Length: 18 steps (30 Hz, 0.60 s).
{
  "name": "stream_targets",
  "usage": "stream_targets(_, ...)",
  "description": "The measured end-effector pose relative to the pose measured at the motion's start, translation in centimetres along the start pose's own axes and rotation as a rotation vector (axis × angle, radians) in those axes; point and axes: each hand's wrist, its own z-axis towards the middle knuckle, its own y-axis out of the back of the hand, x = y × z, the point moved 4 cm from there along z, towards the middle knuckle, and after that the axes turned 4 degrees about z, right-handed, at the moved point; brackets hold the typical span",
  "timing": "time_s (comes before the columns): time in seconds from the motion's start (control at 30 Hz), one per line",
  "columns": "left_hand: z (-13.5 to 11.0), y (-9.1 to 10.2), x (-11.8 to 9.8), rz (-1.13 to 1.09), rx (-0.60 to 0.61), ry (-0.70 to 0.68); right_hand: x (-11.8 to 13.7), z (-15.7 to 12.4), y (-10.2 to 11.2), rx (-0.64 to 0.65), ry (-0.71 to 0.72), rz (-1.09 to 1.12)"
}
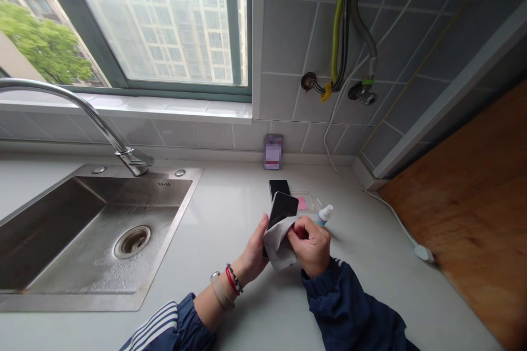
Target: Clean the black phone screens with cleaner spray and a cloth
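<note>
While the left hand (254, 249) clasps a phone (283, 209) just right of the frame's centre, the right hand (310, 244) presses a grey cloth (278, 244) against the phone's lower half. Both grips are closed: the left around the phone's left edge, the right bunched on the cloth. The phone sits between the two hands, lifted off the white table (222, 219). The work looks like wiping the dark screen. To do it well, I judge, the left grip should stay on the edges and off the glass, while the cloth moves with light, even strokes along the screen, a flat fold under the fingertips. The phone's long axis runs steeply up the frame, leaning right. Its upper end points away toward the tiled wall, its lower end is hidden behind the cloth, and its dark face is turned up to the camera. Just beyond it on the table lie a second phone (279, 186), a pink note (302, 203) and a small spray bottle (325, 214) beside the right hand. A steel sink (82, 241) and tap (82, 112) fill the left of the frame.
</note>
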Motion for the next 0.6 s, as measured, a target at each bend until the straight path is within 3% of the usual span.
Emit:
stream_targets(0.13,0.1,0.2,1.2,0.014,-0.022,0.026,0.4,0.0,-0.6,0.096,0.013,0.064)
stream_targets(0.3,0.6,0.7,1.4,-0.105,-0.081,-0.07,1.3,-0.8,-1.8,0.222,0.055,0.104)
stream_targets(0.4,0.9,1.2,1.2,-0.119,-0.13,-0.137,1.7,-2.0,-3.0,0.363,0.123,0.064)
stream_targets(0.5,1.2,1.4,0.9,-0.016,-0.095,-0.24,1.3,-3.1,-4.1,0.508,0.164,-0.024)
stream_targets(0.6,1.0,1.2,0.5,0.192,-0.044,-0.329,0.2,-3.2,-4.1,0.505,0.192,-0.073)
